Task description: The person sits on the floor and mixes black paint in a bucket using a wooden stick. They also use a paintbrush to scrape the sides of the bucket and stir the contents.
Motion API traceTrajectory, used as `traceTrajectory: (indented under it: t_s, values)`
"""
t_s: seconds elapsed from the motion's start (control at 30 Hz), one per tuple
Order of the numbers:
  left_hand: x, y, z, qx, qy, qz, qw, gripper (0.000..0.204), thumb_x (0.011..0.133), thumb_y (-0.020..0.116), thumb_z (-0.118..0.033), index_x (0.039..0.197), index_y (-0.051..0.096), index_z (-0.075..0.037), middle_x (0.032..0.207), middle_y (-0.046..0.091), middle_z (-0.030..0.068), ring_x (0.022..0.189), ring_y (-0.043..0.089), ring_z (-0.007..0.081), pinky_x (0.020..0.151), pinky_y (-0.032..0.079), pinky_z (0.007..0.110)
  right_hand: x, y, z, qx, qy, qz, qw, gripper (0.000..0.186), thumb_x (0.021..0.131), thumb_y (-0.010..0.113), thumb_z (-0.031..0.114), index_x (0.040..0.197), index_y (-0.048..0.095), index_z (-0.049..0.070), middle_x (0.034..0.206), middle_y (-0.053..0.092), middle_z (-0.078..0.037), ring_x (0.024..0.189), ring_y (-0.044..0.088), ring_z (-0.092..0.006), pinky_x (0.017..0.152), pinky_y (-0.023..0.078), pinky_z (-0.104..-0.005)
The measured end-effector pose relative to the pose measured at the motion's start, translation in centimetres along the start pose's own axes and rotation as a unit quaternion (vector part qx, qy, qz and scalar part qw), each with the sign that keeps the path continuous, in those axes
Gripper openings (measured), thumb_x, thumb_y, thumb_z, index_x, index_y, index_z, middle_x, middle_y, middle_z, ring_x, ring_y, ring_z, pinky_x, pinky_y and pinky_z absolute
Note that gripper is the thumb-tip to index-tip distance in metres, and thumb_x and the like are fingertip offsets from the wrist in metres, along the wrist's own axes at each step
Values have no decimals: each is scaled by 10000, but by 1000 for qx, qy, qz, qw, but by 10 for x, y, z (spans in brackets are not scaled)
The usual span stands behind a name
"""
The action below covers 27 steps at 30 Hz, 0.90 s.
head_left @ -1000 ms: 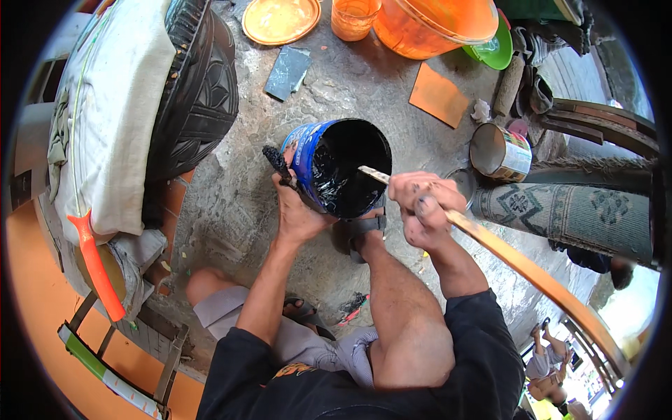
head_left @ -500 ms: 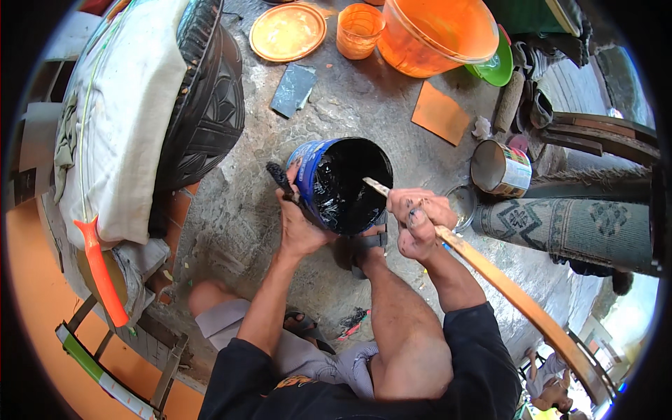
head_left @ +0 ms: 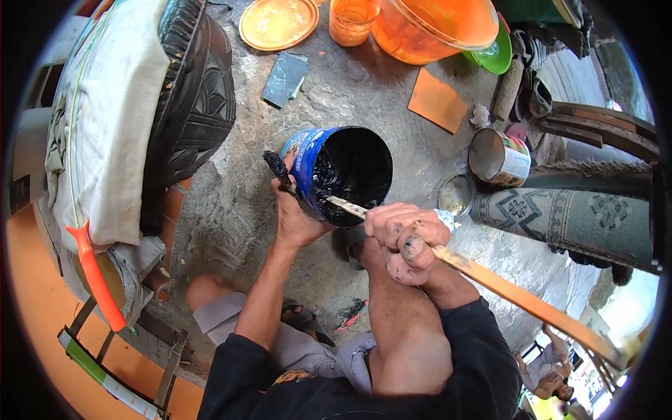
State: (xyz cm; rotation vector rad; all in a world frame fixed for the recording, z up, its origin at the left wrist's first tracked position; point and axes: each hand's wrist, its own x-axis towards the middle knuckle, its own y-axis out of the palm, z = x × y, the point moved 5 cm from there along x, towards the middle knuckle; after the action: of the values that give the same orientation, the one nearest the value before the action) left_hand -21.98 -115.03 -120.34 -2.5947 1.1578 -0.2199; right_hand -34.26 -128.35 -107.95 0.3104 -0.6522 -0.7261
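Observation:
A blue bucket [head_left: 306, 159] stands tilted toward my right, glossy black paint [head_left: 326, 183] coating its inside. My left hand [head_left: 295, 218] grips its left side from below. A stubby black-caked thing [head_left: 277, 166] sticks up beside that hand's thumb; I cannot tell its kind. My right hand [head_left: 409, 238] is closed around a long flat wooden stick [head_left: 511, 281]. The stick's pale tip reaches over the near rim into the bucket mouth, while its long end runs off to the lower right.
Ahead lie an orange lid [head_left: 278, 24], an orange cup [head_left: 353, 21], an orange basin [head_left: 428, 35] and an orange square [head_left: 437, 101]. An empty tin [head_left: 493, 157] and a rolled carpet [head_left: 560, 218] lie right. Left is a cloth-draped black carved piece [head_left: 199, 105]. Another person [head_left: 549, 371] appears lower right.
My right hand has come nearer to me, and the stick's tip has swung left and nearer inside the bucket mouth. My left hand keeps its grip on the bucket.

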Motion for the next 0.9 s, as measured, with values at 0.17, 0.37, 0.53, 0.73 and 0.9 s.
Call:
traceTrajectory:
  t_s: [0.17, 0.37, 0.53, 0.73, 0.9]
  values:
    - [-1, 1, -11, 24, 27, -23, 999, 1331, 483, 1041, -212, 1523, 247, 32, 1401, 477, 158, 1268, 539, 261, 1092, 449, 397, -9, -25, -9, 15, 84, -85, 993, 371, 903, 500, 4, 589, 308, 53, 498, 377, -60, 407, 357, -153, 394, 340, -339]
    - [9, 1, -11, -42, 43, -10, 998, 1264, 508, 1020, -169, 1514, 281, 33, 1403, 493, 155, 1240, 570, 246, 1085, 457, 389, 10, -42, -5, -181, 77, -34, 980, 438, 973, 521, 175, 611, 304, 54, 502, 345, -53, 422, 302, -162, 440, 307, -353]
    - [3, 5, -6, -76, 27, -18, 997, 1264, 524, 1011, -155, 1517, 253, 35, 1415, 480, 164, 1241, 570, 260, 1083, 458, 393, 22, -37, 0, -175, 7, -31, 984, 410, 972, 497, 130, 624, 291, 64, 522, 332, -36, 431, 281, -159, 445, 272, -344]
    - [7, -1, -15, -24, 22, 6, 999, 1272, 517, 1018, -154, 1512, 249, 34, 1410, 477, 169, 1247, 565, 261, 1090, 461, 403, 18, -19, 12, -97, -8, 14, 995, 388, 983, 472, 96, 646, 281, 69, 514, 324, -21, 422, 300, -141, 430, 317, -348]
    - [6, 2, -4, -44, 23, 9, 999, 1306, 496, 1020, -160, 1525, 240, 37, 1399, 478, 168, 1260, 552, 255, 1086, 459, 396, 19, -35, -10, -146, -18, 13, 989, 347, 952, 482, 51, 644, 320, 46, 513, 367, -50, 417, 357, -172, 416, 350, -349]
